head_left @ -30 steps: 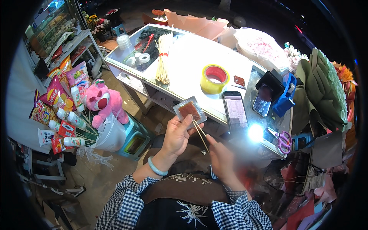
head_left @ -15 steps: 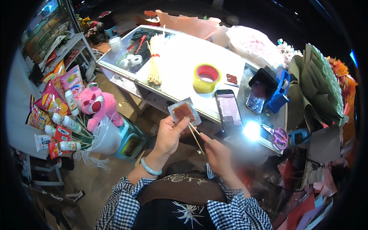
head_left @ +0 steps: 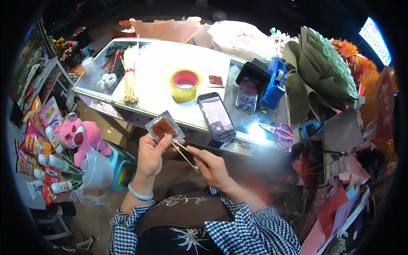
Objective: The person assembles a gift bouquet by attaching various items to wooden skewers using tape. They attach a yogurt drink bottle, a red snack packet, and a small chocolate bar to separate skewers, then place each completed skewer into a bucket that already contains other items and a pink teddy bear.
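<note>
My left hand (head_left: 151, 154) pinches a small clear packet (head_left: 163, 126) with a flat reddish-brown snack inside. Two thin wooden sticks (head_left: 185, 160) run down from its lower edge, their upper ends under my left thumb. With bent fingers, my right hand (head_left: 212, 168) grips the lower end of one stick; the other slants free just left of those fingers. On the white tabletop beyond lie a roll of clear yellowish tape (head_left: 184, 86), a similar reddish-brown packet (head_left: 215, 80) and a bundle of wooden sticks (head_left: 130, 76) tied with a red band.
A lit phone (head_left: 216, 117), a second phone (head_left: 246, 94), a blue tape dispenser (head_left: 274, 85) and purple-handled scissors (head_left: 281, 134) occupy the table's right. Wrapped bouquets (head_left: 316, 68) stand farther right. On the left, a pink plush bear (head_left: 83, 138) sits on a white bucket (head_left: 98, 170) beside snack bags and bottles.
The whole view has swung right, so the table and my hands appear farther left. Both hands keep their hold on the packet and sticks.
</note>
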Available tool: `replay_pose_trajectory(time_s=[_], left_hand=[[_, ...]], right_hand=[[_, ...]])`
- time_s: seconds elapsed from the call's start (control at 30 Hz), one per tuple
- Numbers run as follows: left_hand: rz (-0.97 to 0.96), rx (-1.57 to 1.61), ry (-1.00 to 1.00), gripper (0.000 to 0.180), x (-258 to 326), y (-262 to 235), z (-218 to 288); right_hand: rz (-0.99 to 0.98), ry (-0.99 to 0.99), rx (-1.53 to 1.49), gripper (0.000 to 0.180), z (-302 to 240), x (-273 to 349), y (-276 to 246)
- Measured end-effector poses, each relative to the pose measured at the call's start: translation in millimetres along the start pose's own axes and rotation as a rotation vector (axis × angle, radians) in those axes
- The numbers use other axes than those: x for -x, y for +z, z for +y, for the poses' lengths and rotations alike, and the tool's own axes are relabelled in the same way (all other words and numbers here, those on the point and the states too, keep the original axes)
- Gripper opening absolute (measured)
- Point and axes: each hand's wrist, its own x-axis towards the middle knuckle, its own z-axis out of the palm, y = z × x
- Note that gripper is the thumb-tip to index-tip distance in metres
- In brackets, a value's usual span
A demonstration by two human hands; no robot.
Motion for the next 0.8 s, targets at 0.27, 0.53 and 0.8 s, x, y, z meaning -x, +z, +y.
replay_pose_trajectory(time_s=[0.27,0.53,0.8], left_hand=[[0.058,0.005,0.221,0.022,-21.5,-36.0,33.6],[-0.027,0.048,0.187,0.04,-36.4,-43.7,35.0],[-0.212,-0.124,-0.068,0.04,-3.6,16.4,-34.5]], right_hand=[[-0.581,0.703,-0.891,0.049,7.4,41.2,-12.3],[-0.343,0.489,-0.463,0.023,4.3,56.0,-19.9],[0.113,-0.077,0.647,0.014,20.7,32.1,-28.4]])
